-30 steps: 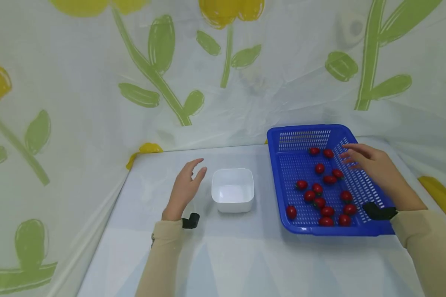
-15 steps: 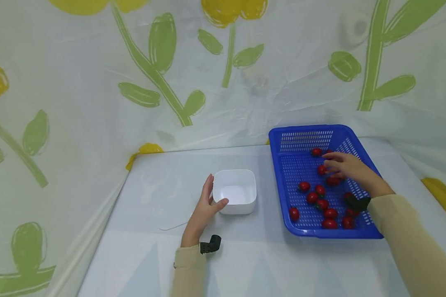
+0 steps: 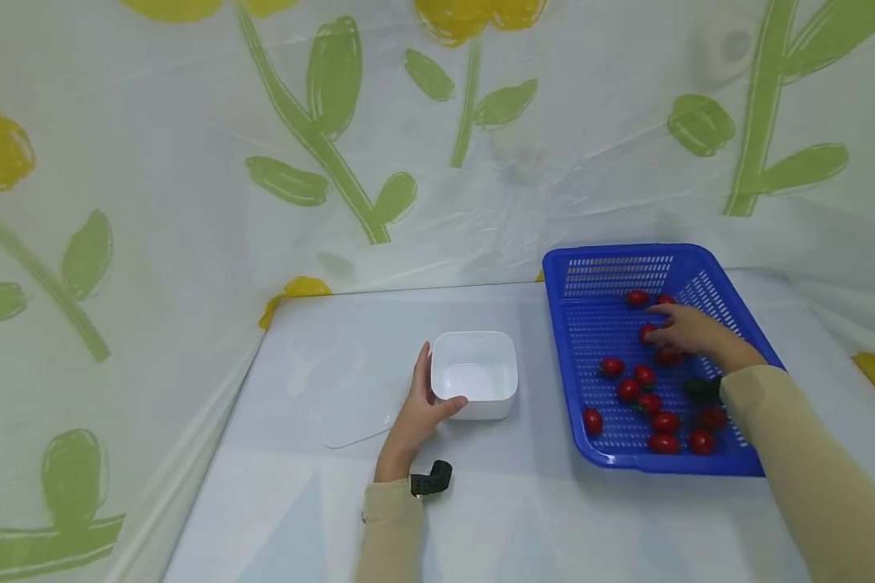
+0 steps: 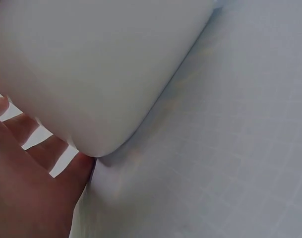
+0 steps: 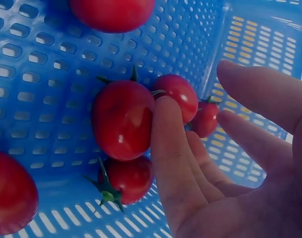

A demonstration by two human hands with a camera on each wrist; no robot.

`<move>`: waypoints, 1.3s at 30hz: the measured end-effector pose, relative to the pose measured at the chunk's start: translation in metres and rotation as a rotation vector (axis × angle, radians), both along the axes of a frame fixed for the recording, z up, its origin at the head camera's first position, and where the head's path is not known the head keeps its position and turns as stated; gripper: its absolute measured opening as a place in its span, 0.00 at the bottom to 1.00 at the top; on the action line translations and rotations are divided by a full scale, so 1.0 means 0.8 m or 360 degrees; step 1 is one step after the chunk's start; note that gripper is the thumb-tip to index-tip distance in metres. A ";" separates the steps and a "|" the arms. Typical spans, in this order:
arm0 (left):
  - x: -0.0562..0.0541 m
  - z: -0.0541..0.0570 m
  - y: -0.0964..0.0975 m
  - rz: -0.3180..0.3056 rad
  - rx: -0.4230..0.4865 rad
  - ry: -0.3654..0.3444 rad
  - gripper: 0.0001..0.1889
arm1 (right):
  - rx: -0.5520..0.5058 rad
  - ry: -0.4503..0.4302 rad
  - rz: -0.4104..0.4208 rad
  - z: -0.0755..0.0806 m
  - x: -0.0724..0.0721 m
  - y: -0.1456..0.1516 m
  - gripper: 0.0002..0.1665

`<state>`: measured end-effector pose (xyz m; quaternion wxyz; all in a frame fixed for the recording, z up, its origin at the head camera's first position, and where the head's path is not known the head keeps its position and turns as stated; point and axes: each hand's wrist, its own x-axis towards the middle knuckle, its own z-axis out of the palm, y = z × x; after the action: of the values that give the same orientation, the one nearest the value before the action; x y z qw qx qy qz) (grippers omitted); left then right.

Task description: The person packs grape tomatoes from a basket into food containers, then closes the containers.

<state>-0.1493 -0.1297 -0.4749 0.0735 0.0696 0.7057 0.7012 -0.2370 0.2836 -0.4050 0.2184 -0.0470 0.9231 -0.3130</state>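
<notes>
My left hand [image 3: 411,421] holds a small square white container [image 3: 484,410] by its left side. The thumb lies at the front wall and the fingers reach along the side; in the left wrist view the fingertips meet the wall of the container [image 4: 91,74]. My right hand [image 3: 689,330] is down inside the blue plastic basket [image 3: 663,464], over cherry tomatoes [image 3: 664,444] scattered on its floor. In the right wrist view its fingers are spread and relaxed, one fingertip right at a red tomato [image 5: 122,121], the thumb apart from it.
A thin clear sheet, like a lid [image 3: 353,417], lies on the white table [image 3: 321,502] left of the container. The basket's slotted walls rise around the right hand. Behind the table hangs a flower-printed curtain [image 3: 189,202].
My left hand has moved right and taken hold of the white container. The right hand has moved left and down, from above the basket's right side to in among the tomatoes.
</notes>
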 end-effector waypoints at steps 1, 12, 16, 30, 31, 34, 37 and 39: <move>-0.001 -0.003 -0.001 -0.0006 -0.0009 0.0010 0.53 | 0.0005 -0.0014 -0.0002 0.001 -0.001 -0.001 0.35; -0.003 -0.018 0.002 -0.0039 -0.0262 0.0025 0.58 | 0.0199 0.0163 0.0186 -0.014 -0.005 -0.006 0.27; -0.003 -0.017 0.003 -0.0011 -0.0288 0.0040 0.58 | 0.0295 0.0250 0.0238 -0.018 -0.004 -0.014 0.25; -0.002 -0.016 0.000 -0.0018 -0.0355 0.0072 0.58 | 0.0070 0.0222 0.0094 -0.003 0.006 -0.015 0.16; -0.002 -0.016 -0.001 -0.0020 -0.0358 0.0073 0.58 | 0.0051 0.0246 0.0082 -0.001 0.008 -0.017 0.16; -0.002 -0.015 -0.001 -0.0027 -0.0357 0.0081 0.58 | 0.0000 0.0308 0.0076 0.009 0.014 -0.023 0.17; -0.002 -0.015 -0.001 -0.0031 -0.0354 0.0084 0.58 | -0.0020 0.0353 0.0096 0.022 0.022 -0.032 0.22; -0.002 -0.014 -0.001 -0.0031 -0.0349 0.0086 0.59 | -0.0025 0.0372 0.0107 0.032 0.028 -0.040 0.26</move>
<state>-0.1511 -0.1309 -0.4864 0.0685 0.0866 0.7793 0.6169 -0.2143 0.2519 -0.3794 0.1193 -0.1158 0.9377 -0.3050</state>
